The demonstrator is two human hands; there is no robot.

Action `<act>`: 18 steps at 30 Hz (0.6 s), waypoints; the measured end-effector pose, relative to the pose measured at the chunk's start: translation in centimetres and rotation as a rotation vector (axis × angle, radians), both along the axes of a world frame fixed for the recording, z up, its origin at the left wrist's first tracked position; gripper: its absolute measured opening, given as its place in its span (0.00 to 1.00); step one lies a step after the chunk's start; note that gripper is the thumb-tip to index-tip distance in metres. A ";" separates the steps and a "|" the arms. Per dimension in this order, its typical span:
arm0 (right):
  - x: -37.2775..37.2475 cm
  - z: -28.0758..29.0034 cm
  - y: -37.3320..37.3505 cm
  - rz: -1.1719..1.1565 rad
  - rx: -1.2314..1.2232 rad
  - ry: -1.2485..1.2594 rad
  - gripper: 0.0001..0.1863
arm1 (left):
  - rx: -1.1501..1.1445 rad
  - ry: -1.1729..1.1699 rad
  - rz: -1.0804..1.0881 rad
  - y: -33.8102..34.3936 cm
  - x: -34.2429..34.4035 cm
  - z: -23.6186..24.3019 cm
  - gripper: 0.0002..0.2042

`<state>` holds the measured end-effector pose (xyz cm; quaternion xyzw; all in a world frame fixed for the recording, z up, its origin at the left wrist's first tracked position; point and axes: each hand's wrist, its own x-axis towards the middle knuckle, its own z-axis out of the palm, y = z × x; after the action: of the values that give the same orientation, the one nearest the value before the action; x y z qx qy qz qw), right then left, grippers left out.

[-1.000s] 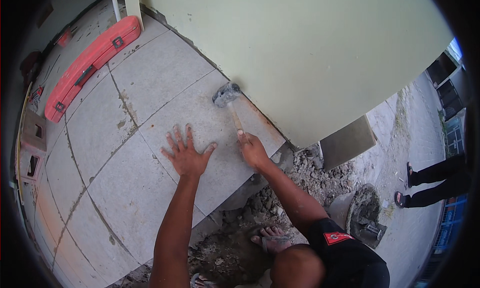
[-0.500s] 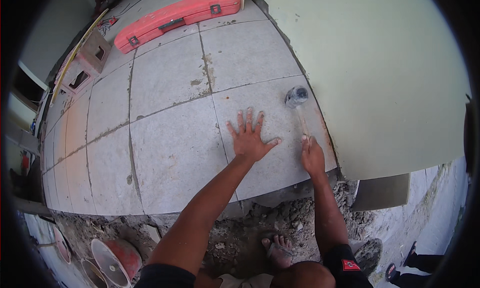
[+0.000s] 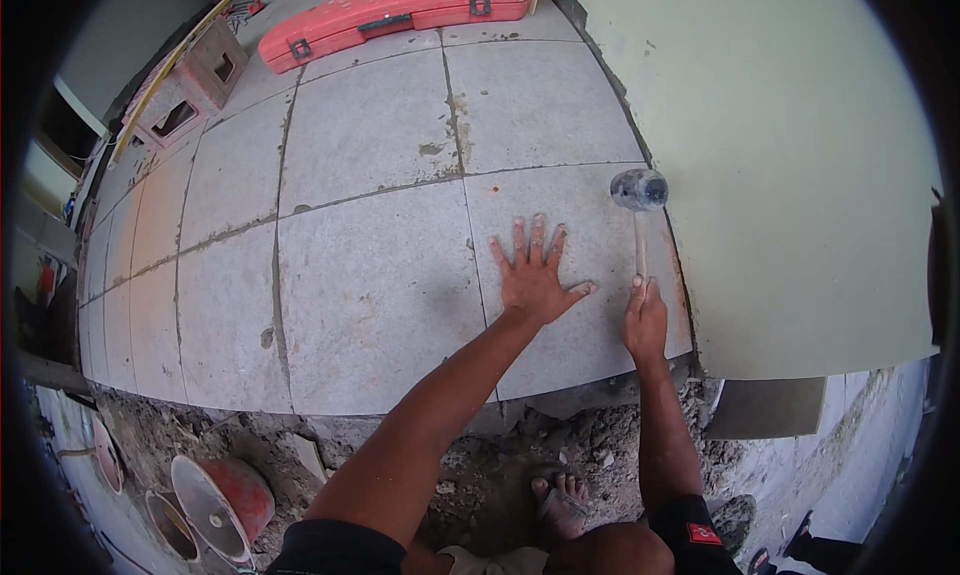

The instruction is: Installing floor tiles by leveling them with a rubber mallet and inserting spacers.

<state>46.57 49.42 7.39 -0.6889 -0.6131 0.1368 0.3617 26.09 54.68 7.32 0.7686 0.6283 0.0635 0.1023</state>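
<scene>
My left hand [image 3: 537, 283] lies flat with fingers spread on a large pale grey floor tile [image 3: 590, 345] at the near right corner of the tiled floor. My right hand [image 3: 646, 321] is wrapped round the wooden handle of a rubber mallet [image 3: 640, 190]. The mallet's dark, dust-smeared head points away from me, over the tile's far right part beside the wall. Whether the head touches the tile I cannot tell.
A pale green wall [image 3: 780, 175] rises along the right. Farther off lie a red carrying case [image 3: 390, 23] and a pinkish box-like stool [image 3: 190, 95]. Broken rubble [image 3: 480, 495] borders the tiles near my foot. Buckets [image 3: 225, 505] stand at lower left; another person's feet show at lower right.
The view has shifted, so the tiles and both hands sit farther right in it. The mallet's head has turned to point more straight ahead. My left hand stays flat on the same tile.
</scene>
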 end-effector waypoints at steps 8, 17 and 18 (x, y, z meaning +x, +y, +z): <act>-1.3 1.5 -1.0 -0.041 -0.102 0.022 0.21 | -0.058 0.004 -0.010 0.1 -0.4 0.5 0.57; -1.3 1.7 -1.3 -0.031 -0.017 0.147 0.19 | -0.020 0.015 -0.001 0.0 -0.6 0.4 0.58; -0.7 1.0 -0.8 -0.019 -0.120 -0.011 0.18 | -0.020 0.017 -0.001 0.0 -0.5 0.4 0.58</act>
<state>45.88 48.63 8.39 -0.7158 -0.5994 0.1659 0.3176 25.60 54.66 7.70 0.7683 0.6295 0.0506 0.1045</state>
